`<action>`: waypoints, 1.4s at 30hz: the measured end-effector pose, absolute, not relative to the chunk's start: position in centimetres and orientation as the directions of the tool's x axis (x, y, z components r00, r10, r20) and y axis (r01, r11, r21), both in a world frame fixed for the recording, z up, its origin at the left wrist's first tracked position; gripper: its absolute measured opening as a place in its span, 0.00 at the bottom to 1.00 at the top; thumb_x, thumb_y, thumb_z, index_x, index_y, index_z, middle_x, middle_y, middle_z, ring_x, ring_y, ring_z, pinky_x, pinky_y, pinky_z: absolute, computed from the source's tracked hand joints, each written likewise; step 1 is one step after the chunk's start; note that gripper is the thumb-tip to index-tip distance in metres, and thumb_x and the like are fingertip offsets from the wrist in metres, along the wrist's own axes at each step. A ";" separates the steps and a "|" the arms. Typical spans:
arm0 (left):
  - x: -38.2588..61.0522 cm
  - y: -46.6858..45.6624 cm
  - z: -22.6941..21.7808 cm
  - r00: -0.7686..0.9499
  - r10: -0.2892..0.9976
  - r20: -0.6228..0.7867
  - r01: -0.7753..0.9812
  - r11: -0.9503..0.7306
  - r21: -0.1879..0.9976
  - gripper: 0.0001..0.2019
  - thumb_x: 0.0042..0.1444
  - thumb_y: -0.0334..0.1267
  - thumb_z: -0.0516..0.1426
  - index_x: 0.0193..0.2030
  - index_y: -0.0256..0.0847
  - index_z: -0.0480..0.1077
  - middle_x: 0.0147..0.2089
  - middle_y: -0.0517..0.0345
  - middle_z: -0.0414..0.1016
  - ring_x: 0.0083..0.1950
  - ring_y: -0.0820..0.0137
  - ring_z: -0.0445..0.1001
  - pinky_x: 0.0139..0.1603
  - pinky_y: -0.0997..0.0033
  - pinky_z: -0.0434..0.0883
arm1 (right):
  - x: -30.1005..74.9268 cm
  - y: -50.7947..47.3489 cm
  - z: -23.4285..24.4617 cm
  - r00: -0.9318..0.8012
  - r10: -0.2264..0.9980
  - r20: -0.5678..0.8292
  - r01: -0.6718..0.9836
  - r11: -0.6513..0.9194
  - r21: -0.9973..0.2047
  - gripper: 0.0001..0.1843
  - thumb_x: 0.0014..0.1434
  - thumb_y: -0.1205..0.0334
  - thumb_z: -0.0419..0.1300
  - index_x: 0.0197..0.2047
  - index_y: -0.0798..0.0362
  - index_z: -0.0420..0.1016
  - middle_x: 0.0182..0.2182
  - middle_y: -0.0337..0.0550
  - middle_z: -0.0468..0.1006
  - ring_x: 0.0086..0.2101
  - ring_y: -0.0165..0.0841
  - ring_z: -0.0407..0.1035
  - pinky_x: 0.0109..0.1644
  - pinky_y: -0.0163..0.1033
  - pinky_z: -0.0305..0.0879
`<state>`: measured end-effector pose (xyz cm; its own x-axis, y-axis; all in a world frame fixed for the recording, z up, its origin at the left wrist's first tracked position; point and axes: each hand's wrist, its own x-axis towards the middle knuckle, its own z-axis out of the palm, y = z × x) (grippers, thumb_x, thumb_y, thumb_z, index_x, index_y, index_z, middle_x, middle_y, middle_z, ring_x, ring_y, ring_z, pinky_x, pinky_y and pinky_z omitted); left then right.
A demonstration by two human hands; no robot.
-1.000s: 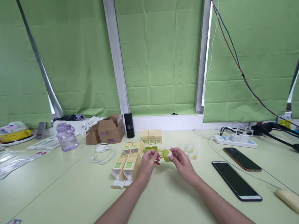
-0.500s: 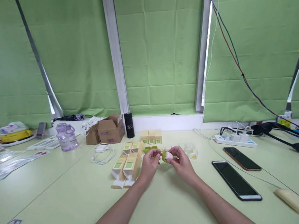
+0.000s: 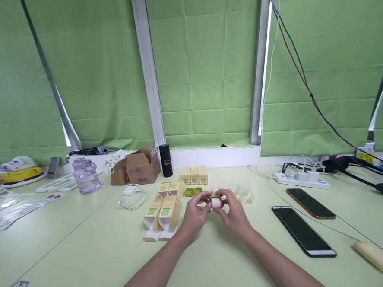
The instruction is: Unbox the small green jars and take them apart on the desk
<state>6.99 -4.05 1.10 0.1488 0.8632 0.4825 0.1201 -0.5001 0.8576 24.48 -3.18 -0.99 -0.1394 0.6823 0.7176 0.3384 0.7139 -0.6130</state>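
Drop risk: small fingertip hold.
Small green-and-white piece (image 3: 216,202) pinched between left hand (image 3: 194,214) and right hand (image 3: 235,213), over the worktop (image 3: 216,266), right of the tan cartons (image 3: 169,213). Uneven fingertip pressure could squirt it loose; a leftward swing of the left hand could topple cartons.

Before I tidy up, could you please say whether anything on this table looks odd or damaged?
Nothing looks spilled. Mildly untidy: the two nearest cartons have white flaps spread open toward the person. The green-and-white item held by the left hand and right hand is too small to judge for damage.
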 end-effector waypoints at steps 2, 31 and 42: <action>7.0 -4.0 1.0 0.152 0.862 0.483 0.121 -0.501 0.857 0.17 0.61 0.44 0.62 0.53 0.40 0.74 0.52 0.45 0.78 0.50 0.60 0.78 0.43 0.63 0.80 | 24.6 -3.1 -1.0 -0.156 0.664 0.731 0.350 0.729 -0.587 0.21 0.60 0.66 0.60 0.56 0.46 0.67 0.51 0.50 0.73 0.45 0.42 0.72 0.45 0.50 0.78; 7.0 -3.8 1.3 0.018 0.863 0.504 0.223 -0.495 0.840 0.15 0.62 0.46 0.60 0.49 0.38 0.76 0.47 0.45 0.81 0.47 0.61 0.80 0.37 0.70 0.75 | 24.4 -2.9 -0.3 -0.114 0.920 0.374 -0.075 0.367 -0.927 0.28 0.52 0.41 0.70 0.47 0.53 0.79 0.41 0.50 0.82 0.40 0.43 0.77 0.42 0.48 0.77; 7.3 -3.9 0.6 0.107 0.878 0.467 0.176 -0.479 0.860 0.19 0.61 0.48 0.62 0.55 0.40 0.77 0.51 0.44 0.80 0.43 0.63 0.79 0.34 0.69 0.79 | 24.8 -3.9 -0.4 -0.227 0.675 0.702 0.439 0.714 -0.545 0.18 0.66 0.62 0.58 0.59 0.44 0.73 0.55 0.49 0.78 0.53 0.45 0.73 0.56 0.55 0.72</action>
